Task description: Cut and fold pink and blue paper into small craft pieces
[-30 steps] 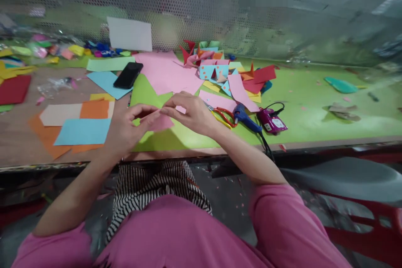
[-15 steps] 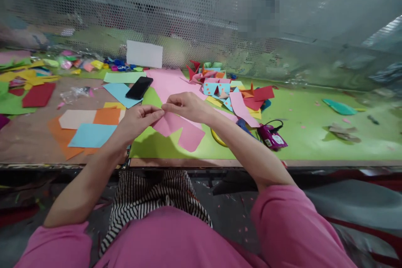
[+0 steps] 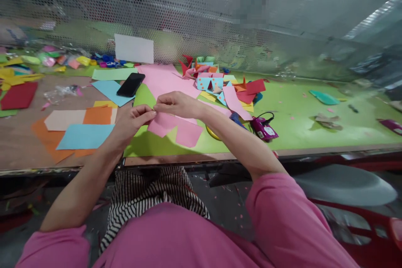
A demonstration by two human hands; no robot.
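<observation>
Between my two hands is a piece of pink paper (image 3: 188,133), its lower edge notched, held just above the green tabletop sheet (image 3: 147,147). My left hand (image 3: 136,118) pinches the paper's upper left corner with thumb and forefinger. Right beside it, my right hand (image 3: 176,104) is closed on the same corner, its fingertips touching those of the left. The exact fold under the fingers is hidden. Behind the hands lies a larger pink sheet (image 3: 166,76), and a black phone (image 3: 131,84) rests on a blue paper sheet (image 3: 108,91).
Light blue (image 3: 84,137) and orange paper (image 3: 44,134) lie at left. Folded paper pieces (image 3: 210,83) are heaped behind my right forearm, near a purple device (image 3: 264,129) with a black cord. A white card (image 3: 134,48) leans on the perforated metal screen (image 3: 188,16).
The camera view has turned slightly to the right, so the table things appear further left. Both hands keep their pinch on the pink paper, which hangs at a slightly different tilt.
</observation>
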